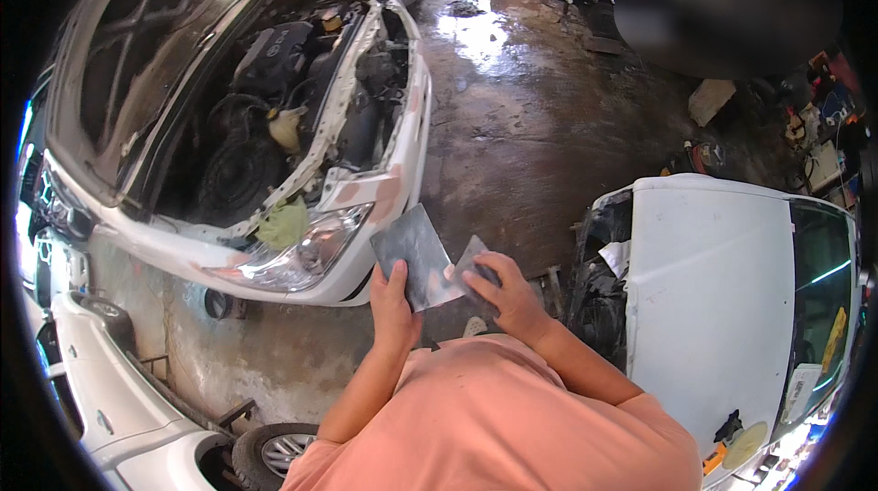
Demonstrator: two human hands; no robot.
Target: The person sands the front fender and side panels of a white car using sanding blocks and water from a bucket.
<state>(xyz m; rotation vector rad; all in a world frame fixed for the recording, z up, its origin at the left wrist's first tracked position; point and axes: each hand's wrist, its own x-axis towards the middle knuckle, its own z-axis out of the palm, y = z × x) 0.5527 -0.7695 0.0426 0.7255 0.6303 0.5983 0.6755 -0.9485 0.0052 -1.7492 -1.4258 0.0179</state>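
Observation:
My left hand (393, 310) grips a grey, flat rectangular plate (416, 251) by its near left edge, thumb on top. A smear of pinkish paste (442, 286) lies on the plate's right side. In my right hand (517, 297) is a thin grey putty spreader (470, 259), pinched between the fingers. Its edge is close to the plate's right edge; whether the two touch I cannot tell. Both hands are held in front of my body, beside the corner of a white car (302, 285) with dull pinkish patches on its fender.
The car's raised hood (119, 61) exposes its engine (274, 52); a green cloth (283, 224) lies above the headlight. A white car door or body panel (709, 281) stands to my right. A loose wheel (274, 454) sits at lower left. The concrete floor (494, 144) is wet further off.

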